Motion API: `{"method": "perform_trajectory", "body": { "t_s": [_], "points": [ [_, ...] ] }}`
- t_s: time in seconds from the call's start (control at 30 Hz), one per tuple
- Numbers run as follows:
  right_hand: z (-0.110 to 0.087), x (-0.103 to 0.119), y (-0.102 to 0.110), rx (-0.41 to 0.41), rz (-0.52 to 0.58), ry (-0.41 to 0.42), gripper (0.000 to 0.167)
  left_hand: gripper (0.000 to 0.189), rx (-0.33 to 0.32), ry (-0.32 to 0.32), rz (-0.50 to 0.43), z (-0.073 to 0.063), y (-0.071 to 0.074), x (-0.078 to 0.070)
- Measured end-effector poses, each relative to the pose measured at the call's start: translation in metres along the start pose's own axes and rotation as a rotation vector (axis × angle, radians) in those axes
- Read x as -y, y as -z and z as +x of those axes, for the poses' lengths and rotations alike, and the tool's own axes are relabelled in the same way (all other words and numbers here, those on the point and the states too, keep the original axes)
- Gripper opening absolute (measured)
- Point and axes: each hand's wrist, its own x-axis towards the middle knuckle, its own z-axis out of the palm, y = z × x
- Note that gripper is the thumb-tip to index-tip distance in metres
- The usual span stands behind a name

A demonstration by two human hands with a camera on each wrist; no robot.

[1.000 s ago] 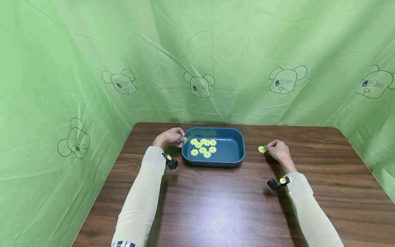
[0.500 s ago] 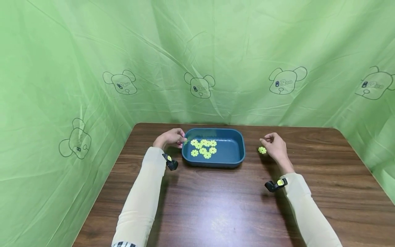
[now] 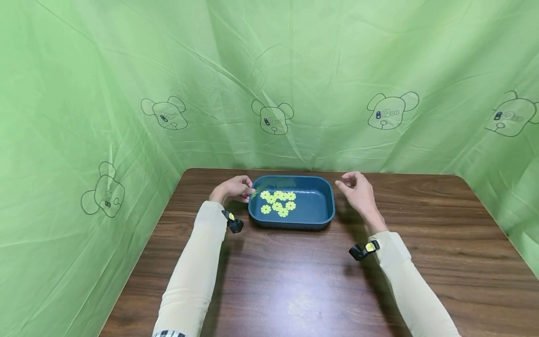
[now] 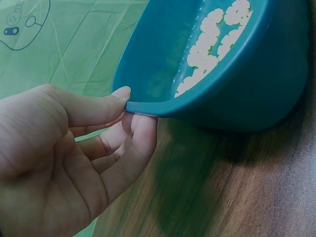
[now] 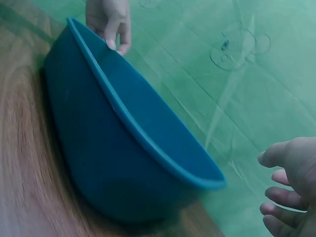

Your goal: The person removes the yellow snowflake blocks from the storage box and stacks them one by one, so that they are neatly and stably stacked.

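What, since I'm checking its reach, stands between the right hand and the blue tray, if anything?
Nothing visible does: only an open gap separates the right hand from the blue tray, and the left hand pinches the opposite end.

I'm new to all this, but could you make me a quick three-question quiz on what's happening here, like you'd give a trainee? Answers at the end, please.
1. True or false: in the head view, most of the yellow flower-shaped pieces lie in the left half of the blue tray.

2. Multiple choice: what do the fingers of the left hand pinch?
A) a flower-shaped piece
B) the tray's rim
C) the green curtain

3. Short answer: in the right wrist view, does the right hand touch the tray?

Key:
1. True
2. B
3. No, a gap shows between them.
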Motion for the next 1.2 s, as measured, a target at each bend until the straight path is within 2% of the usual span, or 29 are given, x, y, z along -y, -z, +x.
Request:
{"method": "perform_trajectory", "body": {
  "t_s": [0.27,0.57,0.73,1.0,1.2],
  "points": [
    [-0.002,0.025,-0.022,0.06,0.041,0.045,0.035,0.013,0.001,0.003,-0.01,-0.001,-0.001,0.0],
    [-0.005,0.038,-0.052,0.122,0.054,0.106,0.032,0.013,-0.002,0.0,-0.006,-0.002,-0.002,-0.002],
    [-0.006,0.04,-0.064,0.185,0.056,0.118,0.034,0.013,-0.005,0.002,-0.008,-0.001,-0.001,-0.002],
    [-0.003,0.038,-0.08,0.305,0.074,0.086,0.035,0.013,-0.008,0.005,-0.002,-0.002,-0.001,-0.002],
    [0.0,0.038,-0.087,0.386,0.016,0.082,0.036,0.013,-0.007,0.002,0.002,-0.004,-0.002,-0.003]
  ]
}}
